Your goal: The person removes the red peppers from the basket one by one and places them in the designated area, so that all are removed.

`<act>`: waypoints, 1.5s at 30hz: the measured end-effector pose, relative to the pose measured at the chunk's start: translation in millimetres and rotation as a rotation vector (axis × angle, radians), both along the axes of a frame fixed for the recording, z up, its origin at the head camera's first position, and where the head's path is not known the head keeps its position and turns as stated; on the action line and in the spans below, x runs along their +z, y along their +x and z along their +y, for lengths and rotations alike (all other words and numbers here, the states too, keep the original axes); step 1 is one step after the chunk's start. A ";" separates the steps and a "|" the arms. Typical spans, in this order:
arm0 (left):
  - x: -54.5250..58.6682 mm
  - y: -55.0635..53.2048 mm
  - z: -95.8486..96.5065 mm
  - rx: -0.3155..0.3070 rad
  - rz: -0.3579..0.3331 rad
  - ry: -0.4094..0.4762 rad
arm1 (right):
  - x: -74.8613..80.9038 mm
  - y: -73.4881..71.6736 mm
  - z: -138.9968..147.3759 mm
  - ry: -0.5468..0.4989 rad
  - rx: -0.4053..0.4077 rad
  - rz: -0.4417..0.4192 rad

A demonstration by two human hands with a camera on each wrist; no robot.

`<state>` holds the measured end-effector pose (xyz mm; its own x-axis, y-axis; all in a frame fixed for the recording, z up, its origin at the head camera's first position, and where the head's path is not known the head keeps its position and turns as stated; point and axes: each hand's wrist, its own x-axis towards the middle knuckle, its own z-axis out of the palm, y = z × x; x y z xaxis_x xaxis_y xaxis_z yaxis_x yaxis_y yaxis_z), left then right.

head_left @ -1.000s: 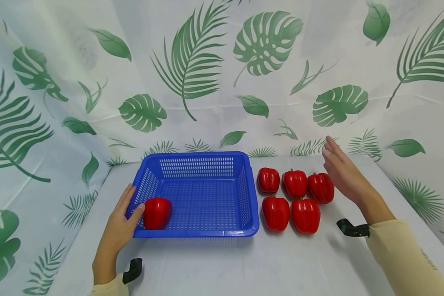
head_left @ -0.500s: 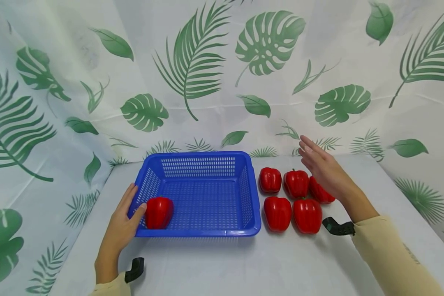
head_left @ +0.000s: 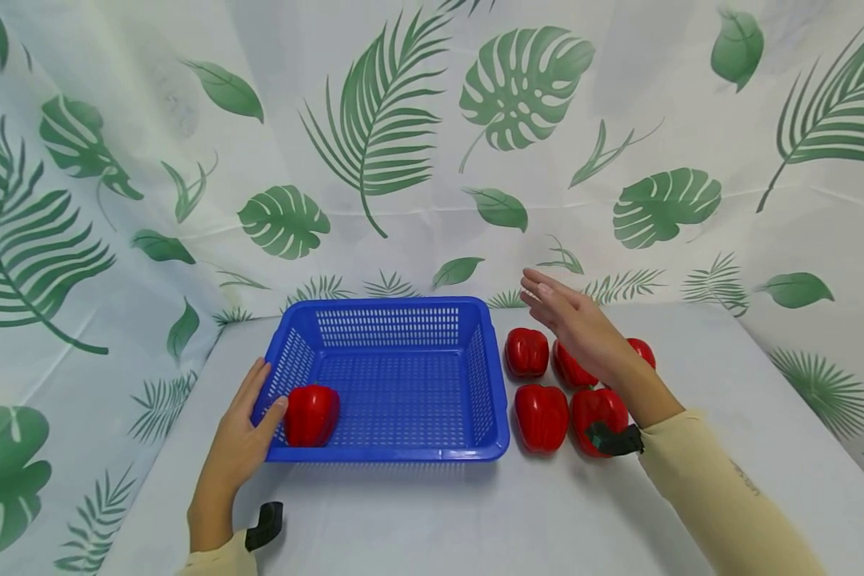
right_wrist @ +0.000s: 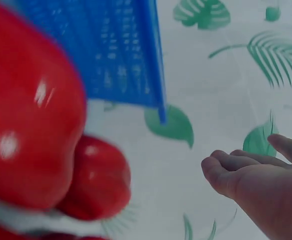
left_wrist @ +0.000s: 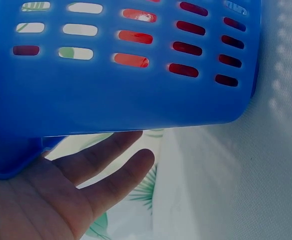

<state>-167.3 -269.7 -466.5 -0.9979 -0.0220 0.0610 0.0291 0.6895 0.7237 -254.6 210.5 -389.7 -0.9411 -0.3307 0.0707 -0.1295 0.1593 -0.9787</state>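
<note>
My left hand (head_left: 239,442) holds the left rim of a blue plastic basket (head_left: 438,454), its thumb over the rim and its fingers along the outside. In the left wrist view, fingers (left_wrist: 118,175) show outside the slotted wall. One red bell pepper (head_left: 312,416) lies in the basket's near left corner. My right hand (head_left: 583,330), fingers extended and holding nothing, hovers above several red bell peppers (head_left: 542,418) right of the basket. It partly hides the back ones, including the far-right pepper (head_left: 642,352). In the right wrist view, the right hand (right_wrist: 266,192) is apart from the peppers (right_wrist: 30,110).
The basket and loose peppers stand on a white-covered table (head_left: 418,520). A white curtain (head_left: 403,264) with green leaf prints rises behind and at the sides. Each wrist wears a small black camera, such as the right one (head_left: 615,438).
My right hand has moved left across the back row of peppers, toward the basket. The left hand stays on the basket's rim, and the peppers stay in place.
</note>
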 end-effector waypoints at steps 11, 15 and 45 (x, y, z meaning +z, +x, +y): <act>-0.5 -0.9 -0.4 0.002 -0.006 -0.005 | 6.2 -9.0 -50.9 -0.046 0.060 0.000; -0.6 -1.7 0.0 0.000 0.003 -0.007 | 9.4 -12.8 -68.1 -0.113 0.112 0.008; -0.5 -0.2 0.5 0.004 0.010 -0.001 | 0.9 -42.3 -187.8 0.006 0.284 0.036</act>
